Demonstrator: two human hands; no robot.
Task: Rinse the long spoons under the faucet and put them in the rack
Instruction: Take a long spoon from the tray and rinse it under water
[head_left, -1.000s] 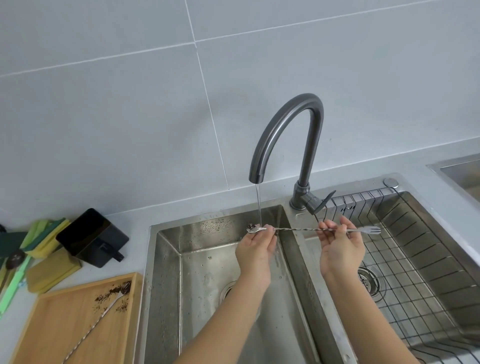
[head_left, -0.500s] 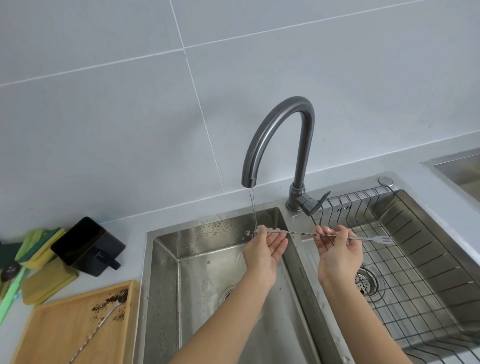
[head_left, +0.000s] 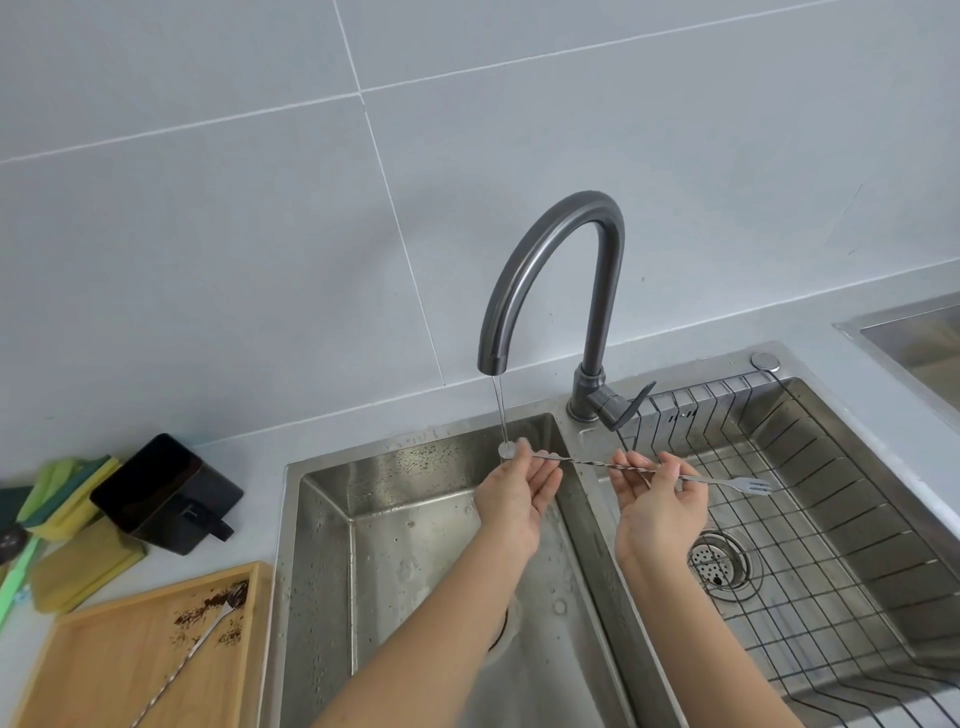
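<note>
Steel runs the width of the scene: a long twisted bar spoon (head_left: 587, 462) is held level across the divider of the double sink (head_left: 582, 519), its bowl under the thin stream from the gooseneck faucet (head_left: 550, 270), its forked end out at 3 o'clock over the wire rack (head_left: 831, 545) in the right basin. The left hand (head_left: 519, 493) cups beneath the bowl end, fingers loosely curled and thumb pressing near the bowl, while the right hand (head_left: 660, 504) has its grip pinched shut on the twisted stem.

Compared with a second ago, the dark residue seen on the bowl is gone; it now reads pale under the water, and the left fingers have opened from a rubbing pinch to a looser cradle. The hands sit in much the same place. That suggests this spoon's rinse is close to finished, and a short carry toward 3 o'clock would lay it in the rack.

A second long spoon (head_left: 197, 639) lies at 8 o'clock on the wooden tray (head_left: 104, 665) on the worktop, amid dark grounds, not yet rinsed, so the task looks roughly half done.
</note>
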